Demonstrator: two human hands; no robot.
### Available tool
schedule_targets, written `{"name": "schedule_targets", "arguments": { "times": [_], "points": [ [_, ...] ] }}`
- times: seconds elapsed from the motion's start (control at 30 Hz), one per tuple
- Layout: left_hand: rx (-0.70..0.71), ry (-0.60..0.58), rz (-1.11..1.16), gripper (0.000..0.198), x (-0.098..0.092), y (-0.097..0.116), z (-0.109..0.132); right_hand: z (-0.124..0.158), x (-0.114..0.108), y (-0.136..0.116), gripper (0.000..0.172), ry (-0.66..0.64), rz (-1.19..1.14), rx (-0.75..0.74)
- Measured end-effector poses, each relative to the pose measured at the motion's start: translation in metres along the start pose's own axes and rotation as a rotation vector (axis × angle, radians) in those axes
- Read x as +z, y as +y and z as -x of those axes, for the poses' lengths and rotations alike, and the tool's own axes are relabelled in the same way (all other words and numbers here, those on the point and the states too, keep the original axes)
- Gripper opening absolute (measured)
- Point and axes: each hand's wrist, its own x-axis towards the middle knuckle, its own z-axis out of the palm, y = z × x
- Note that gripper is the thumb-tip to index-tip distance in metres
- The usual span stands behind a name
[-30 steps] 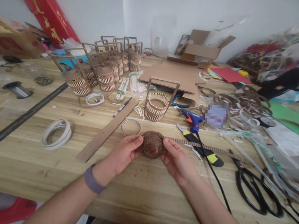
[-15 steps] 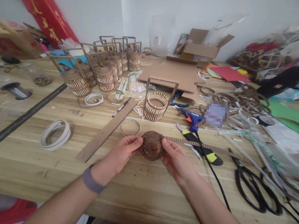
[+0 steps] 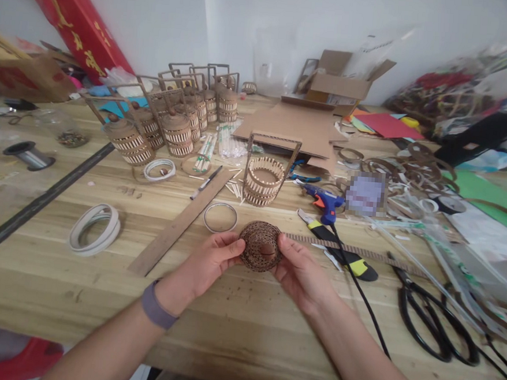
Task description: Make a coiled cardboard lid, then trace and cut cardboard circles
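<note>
Between both my hands is a round coil of brown corrugated cardboard strip, with a rounded brown piece at its centre. My left hand pinches its left edge between thumb and fingers. On the opposite edge, my right hand grips the coil, thumb on top. A loose tail of the strip runs off to the right across the table. Just beyond the coil lies a thin ring. Behind it stands a small handled basket walled with matchsticks.
A blue glue gun, a utility knife and black scissors lie to the right. On the left are white tape rolls, a cardboard strip and several finished baskets. Flat cardboard rests at the back.
The coil has turned and tilted slightly in my fingers, its centre piece shifting a little to the right. Both hands keep their hold.
</note>
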Motion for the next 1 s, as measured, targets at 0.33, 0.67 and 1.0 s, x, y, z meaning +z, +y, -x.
{"name": "schedule_targets", "arguments": {
  "times": [0.33,0.67,1.0],
  "points": [
    [0.034,0.097,0.027,0.035,0.003,0.003,0.001,0.000,0.002,0.006,0.037,-0.005,0.102,-0.054],
    [0.037,0.121,0.022,0.036,0.007,0.002,0.003,0.001,0.002,0.004,0.037,-0.052,0.148,-0.070],
    [0.027,0.134,0.014,0.039,0.012,0.005,0.005,0.001,0.002,0.003,0.034,-0.091,0.223,-0.093]
  ]
}}
